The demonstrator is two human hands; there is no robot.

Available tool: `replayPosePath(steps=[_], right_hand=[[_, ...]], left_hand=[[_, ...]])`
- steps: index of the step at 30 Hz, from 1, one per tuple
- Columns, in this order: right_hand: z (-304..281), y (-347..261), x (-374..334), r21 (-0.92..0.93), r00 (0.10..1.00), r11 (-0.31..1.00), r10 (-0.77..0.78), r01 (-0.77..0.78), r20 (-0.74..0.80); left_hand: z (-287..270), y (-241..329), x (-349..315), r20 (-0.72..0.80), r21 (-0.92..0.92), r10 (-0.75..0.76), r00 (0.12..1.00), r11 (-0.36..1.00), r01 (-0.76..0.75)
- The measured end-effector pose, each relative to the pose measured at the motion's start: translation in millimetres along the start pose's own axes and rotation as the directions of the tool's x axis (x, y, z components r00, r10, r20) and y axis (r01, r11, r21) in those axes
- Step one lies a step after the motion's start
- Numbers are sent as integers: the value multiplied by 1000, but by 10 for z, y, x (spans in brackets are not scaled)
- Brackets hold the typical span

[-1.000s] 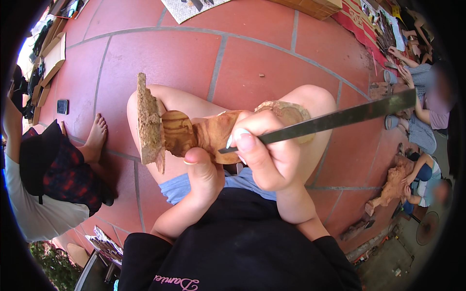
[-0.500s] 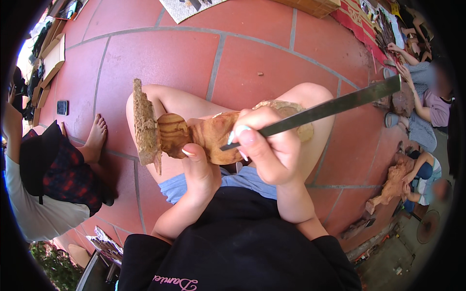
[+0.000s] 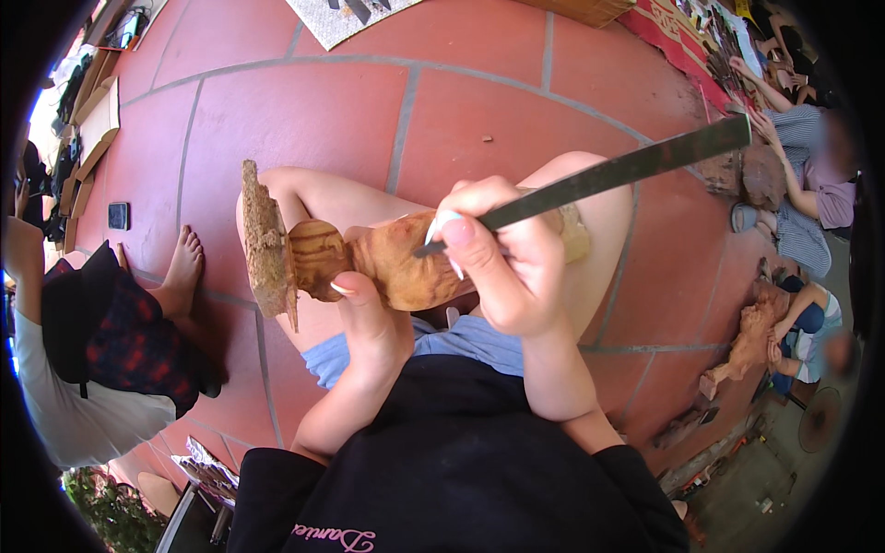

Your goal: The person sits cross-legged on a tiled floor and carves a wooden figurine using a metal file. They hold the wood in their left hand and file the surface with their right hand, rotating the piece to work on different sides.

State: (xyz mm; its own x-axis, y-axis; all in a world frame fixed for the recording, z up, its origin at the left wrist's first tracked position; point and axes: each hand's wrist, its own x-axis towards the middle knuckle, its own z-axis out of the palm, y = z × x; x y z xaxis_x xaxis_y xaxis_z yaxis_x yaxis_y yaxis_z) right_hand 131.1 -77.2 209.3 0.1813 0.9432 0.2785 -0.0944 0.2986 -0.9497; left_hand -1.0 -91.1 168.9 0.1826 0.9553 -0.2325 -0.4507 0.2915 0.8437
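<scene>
Red floor tiles [image 3: 304, 120] with grey joints fill the background, and the carving [image 3: 396, 263], a brown wooden piece with a rough bark-like slab at its left end, is held above the bare knees. The left hand [image 3: 369, 323] is closed around the carving's underside, thumb pressed on its near face. The right hand [image 3: 507, 267] is clenched on a long flat metal tool [image 3: 608, 175], whose tip is laid against the carving's upper surface just beside the fingertips. A shaping stroke appears to be in hand; the next stroke would call for a firm hold below and the left thumb kept out of the tip's path. To the left a seated person's bare foot [image 3: 184, 263] and a dark phone [image 3: 118, 216] are seen; at the far right other people [image 3: 811, 203] are bent over wooden pieces, well apart from the work.
</scene>
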Motion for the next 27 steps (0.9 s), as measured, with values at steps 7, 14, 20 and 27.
replayPosePath(steps=[7, 14, 20, 27], right_hand=[[38, -10, 7, -72, 997, 997, -17, 11, -73], [-24, -90, 2, -167, 989, 983, 96, -77, 112], [4, -2, -12, -76, 999, 997, 25, -22, 27], [-38, 7, -13, -59, 999, 998, 37, -37, -4]], left_hand=[[14, 31, -2, -10, -31, -29, 1000, 999, 28], [-8, 87, 57, 14, -27, -22, 1000, 999, 23], [103, 123, 85, -43, 22, 25, 999, 999, -24], [81, 91, 97, -28, 42, 37, 999, 998, -35]])
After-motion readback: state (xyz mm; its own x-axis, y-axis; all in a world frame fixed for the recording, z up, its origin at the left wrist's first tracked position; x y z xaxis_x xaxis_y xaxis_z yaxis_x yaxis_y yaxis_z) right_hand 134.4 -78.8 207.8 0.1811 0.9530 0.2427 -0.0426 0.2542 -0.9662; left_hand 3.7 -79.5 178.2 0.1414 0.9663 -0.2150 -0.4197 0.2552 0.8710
